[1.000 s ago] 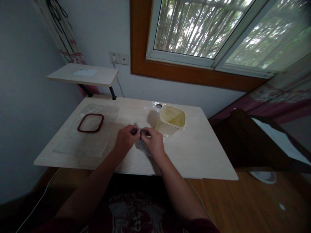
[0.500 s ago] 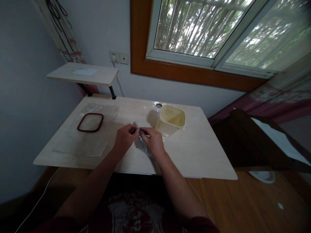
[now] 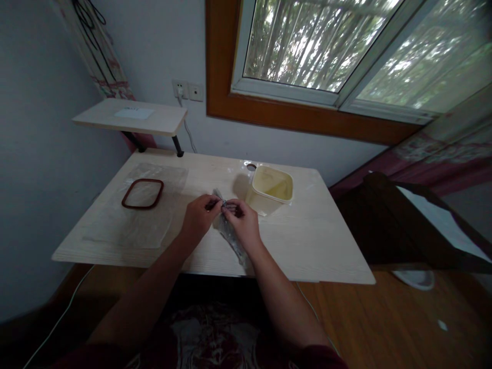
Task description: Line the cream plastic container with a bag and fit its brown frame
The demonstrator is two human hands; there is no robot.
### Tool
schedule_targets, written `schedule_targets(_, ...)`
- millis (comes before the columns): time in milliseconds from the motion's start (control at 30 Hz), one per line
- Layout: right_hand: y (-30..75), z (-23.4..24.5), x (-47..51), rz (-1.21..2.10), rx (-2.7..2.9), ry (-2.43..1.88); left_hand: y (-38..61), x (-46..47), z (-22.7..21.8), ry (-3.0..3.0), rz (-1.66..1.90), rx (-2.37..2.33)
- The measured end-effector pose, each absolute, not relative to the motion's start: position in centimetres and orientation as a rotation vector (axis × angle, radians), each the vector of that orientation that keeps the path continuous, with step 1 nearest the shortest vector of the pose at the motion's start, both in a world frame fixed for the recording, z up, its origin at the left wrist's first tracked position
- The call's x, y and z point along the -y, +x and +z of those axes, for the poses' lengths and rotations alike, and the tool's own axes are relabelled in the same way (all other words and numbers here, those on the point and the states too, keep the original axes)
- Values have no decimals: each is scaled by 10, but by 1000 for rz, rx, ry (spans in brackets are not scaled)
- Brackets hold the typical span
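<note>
Clear crinkled plastic bag (image 3: 231, 240) trails toward 6 o'clock across the pale wood table (image 3: 315, 241), near its front edge. Left hand (image 3: 198, 219) and right hand (image 3: 243, 224) both pinch the bag's top end, fingertips meeting. Yellow tub (image 3: 271, 190), open and upright, just beside the hands at 1 o'clock. Red-rimmed lid (image 3: 142, 193) at 10 o'clock, well apart, on a transparent sheet (image 3: 130, 230). Raised shelf (image 3: 154, 120) farther, at 11 o'clock.

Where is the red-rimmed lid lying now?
In the head view, the red-rimmed lid lies on a clear plastic sheet at the left of the table, left of the left hand.
</note>
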State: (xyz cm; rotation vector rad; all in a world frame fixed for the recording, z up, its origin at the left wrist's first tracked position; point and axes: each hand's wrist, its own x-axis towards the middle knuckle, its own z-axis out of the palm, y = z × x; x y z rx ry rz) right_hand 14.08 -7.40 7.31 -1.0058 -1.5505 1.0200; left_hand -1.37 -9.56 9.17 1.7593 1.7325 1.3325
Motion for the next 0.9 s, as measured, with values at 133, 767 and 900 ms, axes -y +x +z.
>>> schedule_targets(133,138,74,75,935,1549,-1070,-14,99,90,1731,1338,-1724)
schedule_targets(767,140,78,74,930,1649,-1062,-18,98,87,1880,1349,-1757)
schedule_targets(900,142,77,72,1053,1625,-1037,-18,97,91,1771,1322,-1768)
